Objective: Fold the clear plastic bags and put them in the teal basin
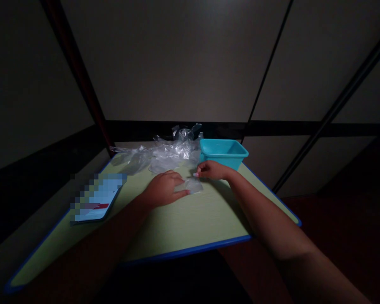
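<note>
A small clear plastic piece (194,185) lies on the pale green table top. My left hand (166,189) rests at its left side, thumb and fingers apart, with the thumb tip touching its edge. Just above its right end is my right hand (210,170), its fingers pinched on something small and whitish that I cannot make out. A heap of crumpled clear plastic (167,154) spreads behind my hands. Right behind my right hand stands a turquoise plastic basket (224,159); its inside is mostly hidden by its front wall.
The table (190,228) has a blue edge. On its left side lies a flat light blue object (96,204), partly pixelated, with a red patch. Dark-framed panels (183,63) stand behind the table, close to its far edge.
</note>
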### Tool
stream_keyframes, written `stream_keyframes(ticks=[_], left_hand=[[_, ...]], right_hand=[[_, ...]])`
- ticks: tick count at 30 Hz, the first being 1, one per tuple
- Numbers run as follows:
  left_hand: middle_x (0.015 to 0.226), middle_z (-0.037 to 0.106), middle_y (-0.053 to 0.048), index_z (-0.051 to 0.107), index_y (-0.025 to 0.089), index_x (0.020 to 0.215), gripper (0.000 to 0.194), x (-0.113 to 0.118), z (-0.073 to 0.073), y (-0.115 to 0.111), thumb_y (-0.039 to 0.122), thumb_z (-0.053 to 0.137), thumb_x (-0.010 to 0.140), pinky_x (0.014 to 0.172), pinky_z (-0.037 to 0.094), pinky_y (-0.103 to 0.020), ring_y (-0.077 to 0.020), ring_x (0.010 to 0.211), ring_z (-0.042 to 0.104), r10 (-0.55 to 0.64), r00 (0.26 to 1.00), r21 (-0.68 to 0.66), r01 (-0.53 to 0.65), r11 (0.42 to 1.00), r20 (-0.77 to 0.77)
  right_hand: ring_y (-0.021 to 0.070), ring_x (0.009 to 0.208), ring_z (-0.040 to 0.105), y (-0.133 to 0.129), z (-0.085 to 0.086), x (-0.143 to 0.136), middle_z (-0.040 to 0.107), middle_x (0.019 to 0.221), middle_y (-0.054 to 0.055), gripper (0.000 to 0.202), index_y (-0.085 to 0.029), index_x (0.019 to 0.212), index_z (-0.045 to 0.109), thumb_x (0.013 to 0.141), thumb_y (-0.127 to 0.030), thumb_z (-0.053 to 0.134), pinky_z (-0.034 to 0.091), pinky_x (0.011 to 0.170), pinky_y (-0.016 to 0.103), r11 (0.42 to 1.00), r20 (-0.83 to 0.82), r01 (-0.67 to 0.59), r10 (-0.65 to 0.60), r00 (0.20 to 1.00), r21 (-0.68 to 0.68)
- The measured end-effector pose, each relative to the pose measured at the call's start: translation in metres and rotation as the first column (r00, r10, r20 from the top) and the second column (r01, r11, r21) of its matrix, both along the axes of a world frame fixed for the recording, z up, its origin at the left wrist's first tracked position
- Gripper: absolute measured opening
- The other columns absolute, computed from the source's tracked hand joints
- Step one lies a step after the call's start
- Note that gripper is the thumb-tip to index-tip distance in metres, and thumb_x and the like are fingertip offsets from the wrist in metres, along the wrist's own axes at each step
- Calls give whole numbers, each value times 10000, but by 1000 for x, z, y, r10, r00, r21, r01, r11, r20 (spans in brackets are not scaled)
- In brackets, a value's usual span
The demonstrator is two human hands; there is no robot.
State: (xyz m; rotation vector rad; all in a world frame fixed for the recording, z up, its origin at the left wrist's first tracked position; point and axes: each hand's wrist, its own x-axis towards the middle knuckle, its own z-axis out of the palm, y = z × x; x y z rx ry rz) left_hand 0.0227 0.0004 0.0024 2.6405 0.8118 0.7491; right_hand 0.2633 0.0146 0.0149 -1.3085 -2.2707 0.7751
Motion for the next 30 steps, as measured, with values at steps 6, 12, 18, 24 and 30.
stream_keyframes(ticks=[6, 12, 18, 24, 30], left_hand=[[773, 579, -70, 612, 170, 754, 367, 3, -2, 10, 331, 321, 909, 734, 417, -324, -212, 786, 541, 195, 965, 62, -209, 976, 176], [804, 590, -61, 584, 184, 792, 169, -4, -20, 31, 262, 441, 836, 794, 409, -343, -220, 826, 535, 327, 937, 60, -336, 940, 122], [886, 628, -66, 635, 191, 794, 114, -7, -33, 43, 249, 538, 790, 893, 352, -379, -237, 923, 518, 349, 937, 70, -347, 935, -21], [854, 628, -46, 617, 199, 721, 53, -5, -36, 46, 243, 592, 739, 879, 362, -358, -224, 923, 516, 352, 936, -16, -353, 936, -15], [742, 617, -23, 567, 192, 647, 76, -4, -31, 44, 238, 595, 701, 814, 391, -327, -202, 825, 546, 293, 955, -93, -288, 953, 40]], right_hand=[[90, 522, 464, -2, -2, -8, 558, 594, -17, 153, -128, 737, 589, 752, -280, 583, 334, 529, 211, 1000, 17, 12, -12, 1000, 4], [95, 584, 482, -5, -13, -23, 588, 642, -9, 66, -126, 737, 610, 692, -165, 640, 340, 551, 200, 996, 64, -80, 78, 995, 28], [87, 547, 466, -2, -19, -24, 556, 594, -20, 57, -120, 728, 606, 739, -175, 599, 322, 534, 193, 997, 27, -75, 74, 997, 33], [88, 565, 464, 0, -20, -25, 574, 628, -4, 44, -116, 732, 615, 725, -96, 577, 302, 542, 187, 990, 81, 29, -41, 996, 139], [95, 581, 453, -5, -19, -30, 580, 655, 5, 90, -124, 784, 620, 737, -72, 562, 294, 543, 190, 984, 186, 43, -76, 980, 174]])
